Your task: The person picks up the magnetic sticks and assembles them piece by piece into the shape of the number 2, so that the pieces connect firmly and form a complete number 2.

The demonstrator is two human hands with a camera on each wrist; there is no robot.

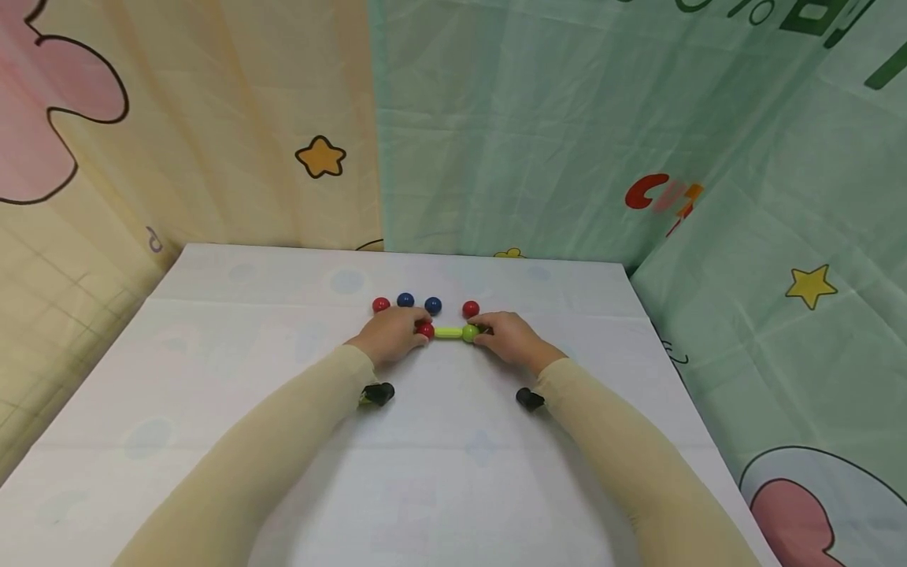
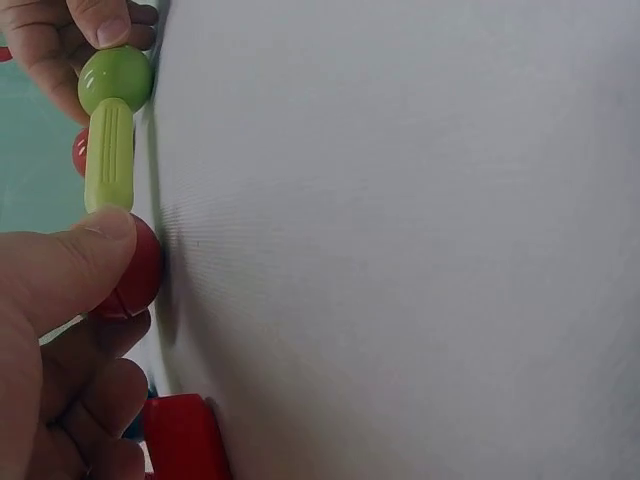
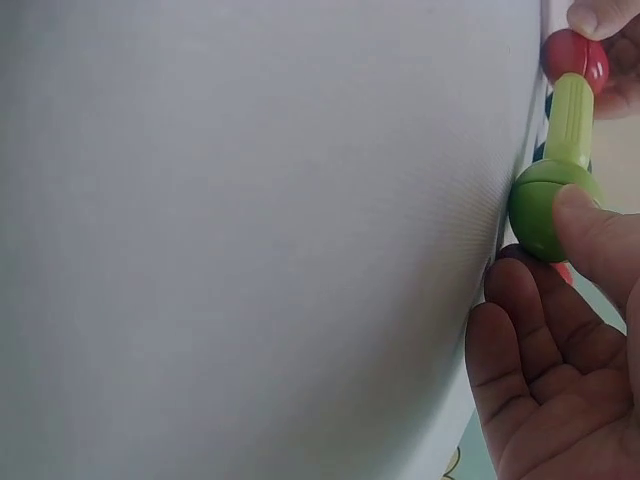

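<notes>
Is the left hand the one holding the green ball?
No, the left hand grips a red ball, while the right hand holds the green ball.

white table (image 1: 234,331); cream backdrop (image 1: 262,87) with orange star (image 1: 321,157), beside green backdrop (image 1: 496,142).

Left fingers (image 2: 112,395) pinch red ball (image 2: 145,268); yellow-green rod (image 2: 109,160) runs to green ball (image 2: 116,78); red piece (image 2: 184,438) nearby, perhaps block.
</notes>
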